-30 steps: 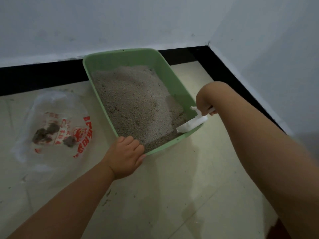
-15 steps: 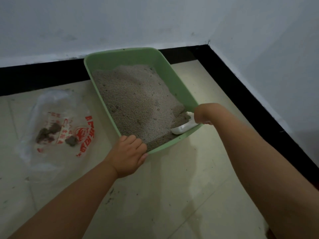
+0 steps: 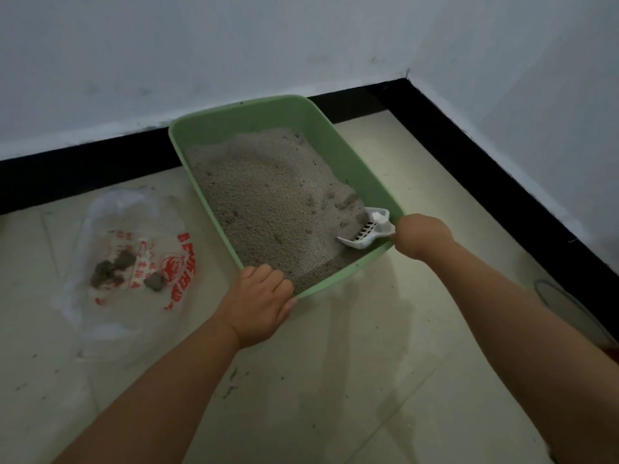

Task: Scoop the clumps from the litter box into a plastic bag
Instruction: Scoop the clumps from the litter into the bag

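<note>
A green litter box (image 3: 338, 142) stands on the floor, tilted toward the corner, filled with grey litter (image 3: 268, 199). My left hand (image 3: 261, 303) grips its near corner rim. My right hand (image 3: 418, 236) holds the handle of a white slotted scoop (image 3: 366, 231), whose blade lies in the litter at the box's near right end. A clear plastic bag (image 3: 130, 256) with red print lies flat on the floor left of the box, and dark clumps (image 3: 117, 269) sit on it.
White walls with a black skirting (image 3: 469, 155) meet in a corner behind and to the right of the box. A dark round object (image 3: 569, 313) shows at the right edge. The pale tiled floor (image 3: 351, 380) carries scattered specks.
My right hand came down from above the rim to the box's near right corner, and the scoop went into the litter and turned slots-up. My left hand stayed on the rim.
</note>
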The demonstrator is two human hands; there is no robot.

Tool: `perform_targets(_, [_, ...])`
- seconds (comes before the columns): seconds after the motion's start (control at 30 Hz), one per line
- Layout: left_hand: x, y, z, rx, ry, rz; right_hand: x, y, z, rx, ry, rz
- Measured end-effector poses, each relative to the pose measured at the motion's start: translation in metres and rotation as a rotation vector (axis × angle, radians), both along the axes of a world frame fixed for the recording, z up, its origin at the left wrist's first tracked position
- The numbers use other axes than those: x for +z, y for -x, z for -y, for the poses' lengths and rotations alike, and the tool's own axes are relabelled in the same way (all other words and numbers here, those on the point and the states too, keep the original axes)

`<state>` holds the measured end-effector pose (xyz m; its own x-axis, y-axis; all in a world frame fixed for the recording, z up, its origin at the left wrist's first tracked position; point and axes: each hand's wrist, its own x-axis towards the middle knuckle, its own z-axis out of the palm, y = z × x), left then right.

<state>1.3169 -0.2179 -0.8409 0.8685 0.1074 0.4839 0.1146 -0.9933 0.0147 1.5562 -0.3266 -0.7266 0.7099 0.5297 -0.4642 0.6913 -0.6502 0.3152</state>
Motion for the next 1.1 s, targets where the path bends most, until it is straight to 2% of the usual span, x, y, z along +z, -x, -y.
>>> perform_targets(0.27, [0.002,0.000,0.000,-0.007,-0.071,0.004,-0.008,-0.001,-0.005,0.003,-0.125,-0.024])
perform_targets(0.47, [0.001,0.000,0.000,-0.001,-0.049,-0.011,-0.016,0.015,-0.027,-0.072,-0.139,-0.061])
perform_targets(0.9, [0.001,0.001,0.001,0.009,-0.044,-0.087,-0.049,0.006,-0.056,-0.178,-0.367,-0.151])
perform_targets(1.1, [0.000,0.000,0.001,0.024,-0.050,-0.058,-0.045,0.005,-0.049,-0.176,-0.406,-0.155])
